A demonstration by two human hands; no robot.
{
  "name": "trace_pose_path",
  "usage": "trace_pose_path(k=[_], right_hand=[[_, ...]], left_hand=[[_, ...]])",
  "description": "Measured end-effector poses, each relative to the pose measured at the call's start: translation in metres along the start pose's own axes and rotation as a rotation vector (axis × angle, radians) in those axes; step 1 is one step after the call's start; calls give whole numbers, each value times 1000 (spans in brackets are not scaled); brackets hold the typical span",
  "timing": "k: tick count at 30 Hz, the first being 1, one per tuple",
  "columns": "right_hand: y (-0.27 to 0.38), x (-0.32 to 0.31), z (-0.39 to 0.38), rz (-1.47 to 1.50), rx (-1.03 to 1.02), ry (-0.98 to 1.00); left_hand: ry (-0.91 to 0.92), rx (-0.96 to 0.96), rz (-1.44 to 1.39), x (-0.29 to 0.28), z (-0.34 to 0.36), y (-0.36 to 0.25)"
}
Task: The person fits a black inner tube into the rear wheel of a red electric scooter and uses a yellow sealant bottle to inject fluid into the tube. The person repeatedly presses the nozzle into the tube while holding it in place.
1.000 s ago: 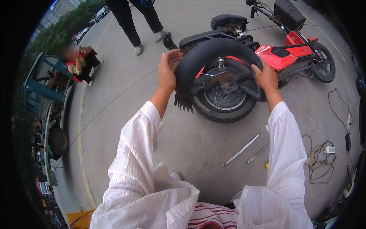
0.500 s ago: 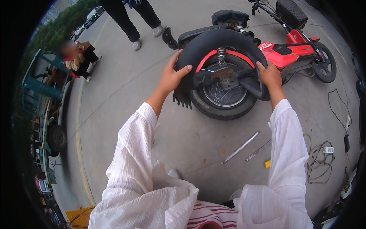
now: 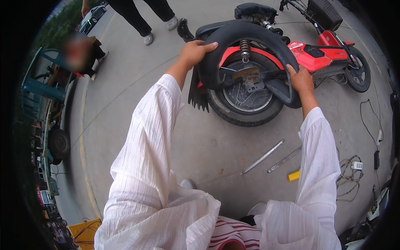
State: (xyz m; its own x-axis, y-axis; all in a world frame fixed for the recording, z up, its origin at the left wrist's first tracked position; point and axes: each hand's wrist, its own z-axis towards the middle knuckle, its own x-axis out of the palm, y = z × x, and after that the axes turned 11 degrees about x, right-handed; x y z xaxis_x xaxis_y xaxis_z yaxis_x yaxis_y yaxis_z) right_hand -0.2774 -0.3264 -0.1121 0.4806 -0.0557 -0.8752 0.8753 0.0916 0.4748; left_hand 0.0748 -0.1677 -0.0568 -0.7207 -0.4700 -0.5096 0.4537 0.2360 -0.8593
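One dull black rubber inner tube (image 3: 250, 31), head view, at 1 o'clock in the picture: smooth-skinned, thick, bowed into an arch in front of the rear wheel (image 3: 246, 121) of a red-and-black two-wheeler (image 3: 321, 56). Whether it touches the wheel cannot be told.

Left hand (image 3: 192, 54) grips the tube at its 10 o'clock, thumb laid over the near face; most fingers hidden. Right hand (image 3: 301, 80) holds it at 3 o'clock, thumb toward the arch's inside. Sleeves (image 3: 143, 121) white, thin, crinkled cloth.

Wheel: grooved tyre, scuffed round hub cover, pale metal ring. Inside the arch, a coiled metal shock spring (image 3: 245, 50) and a brown, rust-toned bracket (image 3: 246, 73). Black fringed rubber flap (image 3: 198, 98) at the wheel's 10 o'clock.

Ground: grey concrete (image 3: 200, 141), faintly seamed. At 4 o'clock, two long slim metal bars (image 3: 263, 157), silvery, roughly parallel, and a stubby yellow piece (image 3: 293, 175). Farther out, between 3 and 4, a loose tangle of cable (image 3: 348, 177).

Against half a second ago: tube has risen relative to the wheel, baring more spring; left hand sits higher; yellow piece shows more fully beside the right sleeve.
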Motion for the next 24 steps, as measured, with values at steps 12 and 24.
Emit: trace_pose_path(k=[12, 24], right_hand=[[-11, 8, 8, 39, -11, 23], [-23, 5, -10, 211, -64, -90]], left_hand=[[58, 83, 41, -4, -6, 8], [37, 344, 25, -1, -52, -5]])
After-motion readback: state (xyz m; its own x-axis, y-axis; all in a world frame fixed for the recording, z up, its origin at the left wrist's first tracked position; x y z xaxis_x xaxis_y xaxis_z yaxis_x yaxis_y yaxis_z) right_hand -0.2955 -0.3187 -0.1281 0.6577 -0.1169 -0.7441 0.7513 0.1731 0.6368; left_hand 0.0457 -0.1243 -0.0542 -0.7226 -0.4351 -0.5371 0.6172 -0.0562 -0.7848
